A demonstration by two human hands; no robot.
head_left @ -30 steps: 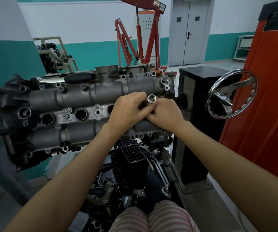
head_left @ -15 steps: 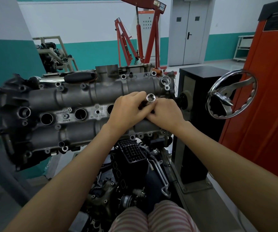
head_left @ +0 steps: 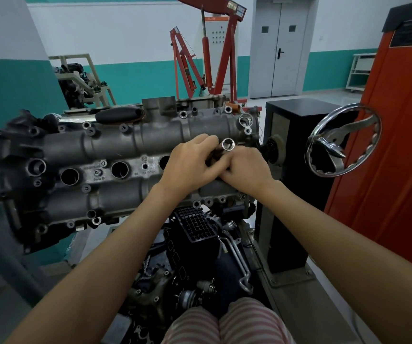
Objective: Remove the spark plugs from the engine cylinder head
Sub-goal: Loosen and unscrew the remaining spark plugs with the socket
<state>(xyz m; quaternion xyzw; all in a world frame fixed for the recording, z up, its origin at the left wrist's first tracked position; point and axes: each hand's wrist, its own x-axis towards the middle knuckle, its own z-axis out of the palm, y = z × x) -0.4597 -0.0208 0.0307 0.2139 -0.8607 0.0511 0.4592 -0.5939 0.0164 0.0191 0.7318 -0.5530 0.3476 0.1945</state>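
A grey engine cylinder head lies across the stand in front of me, with round plug wells along its middle row. A chrome socket tool stands out of the rightmost well, its open end facing me. My left hand curls its fingers around the tool's shaft from the left. My right hand grips the shaft from the right, its fingers meeting the left hand's. The plug itself is hidden under my hands.
A chrome handwheel on a black stand sits right of the head, beside an orange cabinet. A black manifold hangs below the head. A red engine hoist stands behind.
Both hands stay wrapped on the socket tool; the tool's open end has hardly shifted. Nothing else has moved.
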